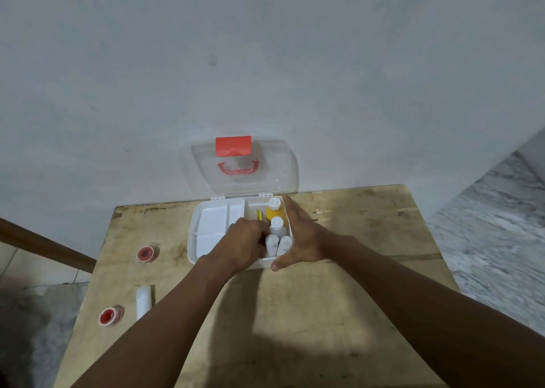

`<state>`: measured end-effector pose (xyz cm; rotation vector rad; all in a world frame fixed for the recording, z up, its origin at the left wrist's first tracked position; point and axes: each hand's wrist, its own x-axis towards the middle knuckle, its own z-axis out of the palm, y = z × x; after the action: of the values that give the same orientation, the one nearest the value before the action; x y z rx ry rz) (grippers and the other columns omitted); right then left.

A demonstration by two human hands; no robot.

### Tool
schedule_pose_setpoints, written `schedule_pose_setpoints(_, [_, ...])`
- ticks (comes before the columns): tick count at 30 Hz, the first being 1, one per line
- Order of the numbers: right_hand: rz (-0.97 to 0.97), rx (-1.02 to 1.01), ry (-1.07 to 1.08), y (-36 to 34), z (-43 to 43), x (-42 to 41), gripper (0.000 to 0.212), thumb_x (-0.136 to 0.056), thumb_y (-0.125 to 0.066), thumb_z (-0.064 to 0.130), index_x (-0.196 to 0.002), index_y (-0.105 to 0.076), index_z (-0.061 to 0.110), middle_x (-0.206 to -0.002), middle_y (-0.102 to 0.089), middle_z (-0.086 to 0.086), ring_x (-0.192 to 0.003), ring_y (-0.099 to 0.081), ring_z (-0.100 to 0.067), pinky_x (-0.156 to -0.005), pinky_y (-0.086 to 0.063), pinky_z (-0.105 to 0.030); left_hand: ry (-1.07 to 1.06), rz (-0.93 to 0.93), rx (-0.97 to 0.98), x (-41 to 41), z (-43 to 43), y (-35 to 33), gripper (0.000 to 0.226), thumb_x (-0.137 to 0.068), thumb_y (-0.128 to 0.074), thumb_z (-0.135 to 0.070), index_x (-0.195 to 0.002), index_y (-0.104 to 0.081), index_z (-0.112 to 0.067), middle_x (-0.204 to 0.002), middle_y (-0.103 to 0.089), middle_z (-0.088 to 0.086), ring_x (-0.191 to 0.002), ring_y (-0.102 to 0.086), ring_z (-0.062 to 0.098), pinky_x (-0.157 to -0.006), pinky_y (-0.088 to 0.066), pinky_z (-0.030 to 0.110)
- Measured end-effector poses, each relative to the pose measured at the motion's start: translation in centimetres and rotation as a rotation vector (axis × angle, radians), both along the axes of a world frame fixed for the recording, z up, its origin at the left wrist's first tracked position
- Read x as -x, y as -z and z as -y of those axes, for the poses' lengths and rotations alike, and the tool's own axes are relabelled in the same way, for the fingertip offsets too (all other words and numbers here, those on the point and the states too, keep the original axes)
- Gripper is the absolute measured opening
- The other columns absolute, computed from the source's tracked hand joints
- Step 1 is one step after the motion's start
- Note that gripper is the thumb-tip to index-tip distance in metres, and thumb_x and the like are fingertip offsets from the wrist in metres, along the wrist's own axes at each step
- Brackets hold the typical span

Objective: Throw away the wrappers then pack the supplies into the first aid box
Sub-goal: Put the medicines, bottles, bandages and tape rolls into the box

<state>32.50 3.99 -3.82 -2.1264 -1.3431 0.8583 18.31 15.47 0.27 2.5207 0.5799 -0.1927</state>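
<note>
The white first aid box [196, 249] stands open at the back of the wooden table, and its clear lid [265, 169] with a red latch leans on the wall. In its right compartment a yellow bottle [272, 213] and three white bottles [277, 227] stand upright. A thin yellow item [259, 215] pokes up just left of them. My left hand [243, 241] reaches into the box with its fingers curled down beside that item; what it holds is hidden. My right hand [298, 234] lies flat along the box's right wall, with the thumb at the front corner.
Two red-centred tape rolls [145, 253] [109, 317] and a white wrapped roll [144, 301] lie on the table's [339, 284] left side. The wall rises right behind the box. The table's edges drop to a tiled floor [495, 219] on both sides.
</note>
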Motion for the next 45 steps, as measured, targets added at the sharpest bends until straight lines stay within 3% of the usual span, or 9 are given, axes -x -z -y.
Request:
schedule_pose_setpoints(7, [0.005,0.064,-0.026,0.2,-0.4,0.2,0.156,-0.038,-0.082,0.071,-0.149,0.021,0.033,-0.16,0.003,0.013,-0.149,-0.009,-0.015,-0.117,-0.029,-0.043,-0.254,0.39,0.053,3.6,2.1,-0.7,0.023,-0.086,-0.057,-0.005,-0.099,-0.072,-0.016,-0.093,-0.071,-0.004,-0.084,-0.065,0.015,-0.077,-0.054,0.032])
schedule_pose_setpoints(11, [0.021,-0.003,-0.049,0.2,-0.6,-0.1,0.153,-0.032,-0.082,0.08,-0.149,0.0,0.025,-0.15,-0.022,0.005,-0.142,-0.026,-0.02,-0.111,-0.037,-0.048,-0.461,0.558,-0.073,7.9,2.9,0.3,0.025,-0.086,-0.061,-0.004,-0.106,-0.07,-0.016,-0.102,-0.068,-0.004,-0.087,-0.062,0.009,-0.079,-0.055,0.029])
schedule_pose_setpoints(14, [0.04,0.012,-0.057,1.5,-1.0,-0.7,0.158,-0.031,-0.083,0.08,-0.151,0.001,0.019,-0.153,-0.026,0.0,-0.141,-0.031,-0.021,-0.111,-0.038,-0.048,-0.614,0.49,-0.149,12.5,2.7,1.2,0.027,-0.086,-0.062,-0.005,-0.11,-0.07,-0.016,-0.109,-0.067,-0.001,-0.084,-0.059,0.006,-0.078,-0.053,0.026])
schedule_pose_setpoints(18, [0.004,-0.029,-0.039,1.1,-1.2,-0.9,0.148,-0.029,-0.088,0.072,-0.145,-0.013,0.022,-0.142,-0.036,0.001,-0.132,-0.04,-0.02,-0.109,-0.038,-0.05,-0.775,0.206,-0.11,18.8,0.9,2.4,0.037,-0.085,-0.065,-0.011,-0.121,-0.064,-0.017,-0.121,-0.062,0.007,-0.095,-0.065,0.02,-0.082,-0.05,0.029])
schedule_pose_setpoints(24, [-0.042,0.029,-0.031,0.8,-1.3,-0.9,0.147,-0.03,-0.096,0.061,-0.145,-0.008,0.034,-0.145,-0.036,0.003,-0.132,-0.041,-0.021,-0.109,-0.04,-0.051,-0.716,-0.134,0.022,23.8,-3.6,2.9,0.072,-0.077,-0.079,-0.027,-0.141,-0.046,-0.023,-0.115,-0.061,0.015,-0.107,-0.057,0.031,-0.086,-0.047,0.037])
schedule_pose_setpoints(28, [-0.123,0.003,-0.047,-0.1,-1.2,-0.2,0.138,-0.042,-0.1,0.036,-0.145,-0.009,0.033,-0.138,-0.037,0.007,-0.126,-0.042,-0.015,-0.107,-0.041,-0.041,-0.7,-0.157,0.091,23.6,-4.9,3.5,0.08,-0.078,-0.079,-0.031,-0.146,-0.039,-0.021,-0.107,-0.066,0.018,-0.103,-0.059,0.033,-0.081,-0.046,0.036])
schedule_pose_setpoints(31, [-0.147,0.01,-0.073,-1.0,-1.0,0.3,0.129,-0.041,-0.096,0.038,-0.14,-0.012,0.041,-0.137,-0.035,0.007,-0.124,-0.043,-0.015,-0.097,-0.045,-0.035,-0.66,-0.188,0.1,23.1,-4.8,3.9,0.08,-0.078,-0.078,-0.032,-0.146,-0.038,-0.022,-0.103,-0.065,0.011,-0.097,-0.059,0.027,-0.073,-0.043,0.032])
schedule_pose_setpoints(40, [-0.178,0.045,-0.036,-2.3,-1.0,1.3,0.127,-0.058,-0.092,0.004,-0.148,-0.004,0.024,-0.136,-0.035,0.003,-0.121,-0.042,-0.017,-0.092,-0.043,-0.031,-0.648,-0.18,0.091,22.0,-4.2,4.6,0.073,-0.08,-0.073,-0.017,-0.145,-0.039,-0.017,-0.132,-0.06,0.012,-0.12,-0.056,0.029,-0.095,-0.039,0.03])
schedule_pose_setpoints(45, [-0.206,0.034,-0.039,-2.6,-0.7,0.9,0.13,-0.057,-0.095,0.008,-0.148,-0.004,0.026,-0.138,-0.036,0.004,-0.124,-0.042,-0.015,-0.092,-0.042,-0.026,-0.723,0.007,0.28,22.0,-3.5,3.1,0.071,-0.076,-0.075,-0.012,-0.139,-0.046,-0.026,-0.101,-0.069,0.009,-0.091,-0.066,0.024,-0.077,-0.053,0.031])
